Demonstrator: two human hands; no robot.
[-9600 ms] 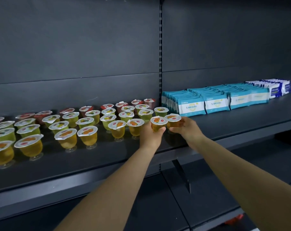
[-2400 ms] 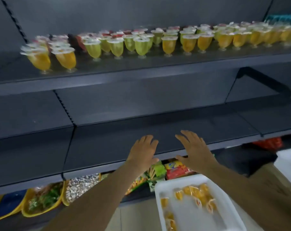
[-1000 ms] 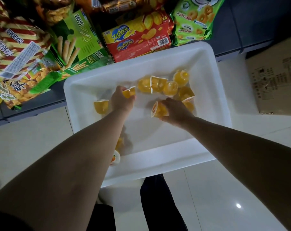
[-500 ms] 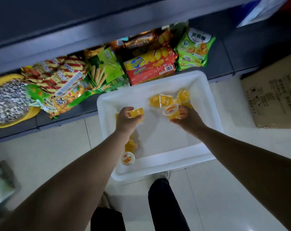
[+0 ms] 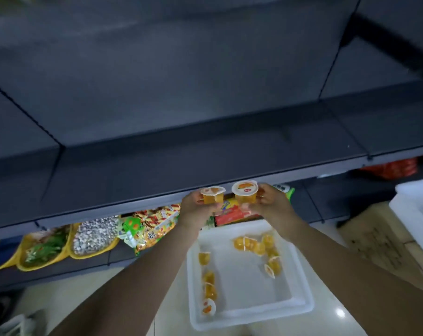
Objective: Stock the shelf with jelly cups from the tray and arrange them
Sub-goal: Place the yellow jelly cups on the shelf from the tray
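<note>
Head view is showing, at frame centre, the left hand [image 5: 196, 209] gripping one jelly cup [image 5: 213, 195] and the right hand [image 5: 271, 202] gripping another jelly cup [image 5: 244, 192], above the white tray [image 5: 300, 282].

Retail shop aisle, grocery or convenience type. Dark metal gondola shelving [image 5: 205, 151] in stacked tiers with slotted uprights; bottom tier carries bagged snacks [image 5: 154, 226], a red biscuit box [image 5: 234, 212] and yellow bins of loose goods [image 5: 94, 236]. Pale glossy tiled floor [image 5: 84, 299] holds a white stock tray [image 5: 300, 270] of orange jelly cups [image 5: 249, 244], with a cardboard carton [image 5: 385, 241] just right of it.
</note>
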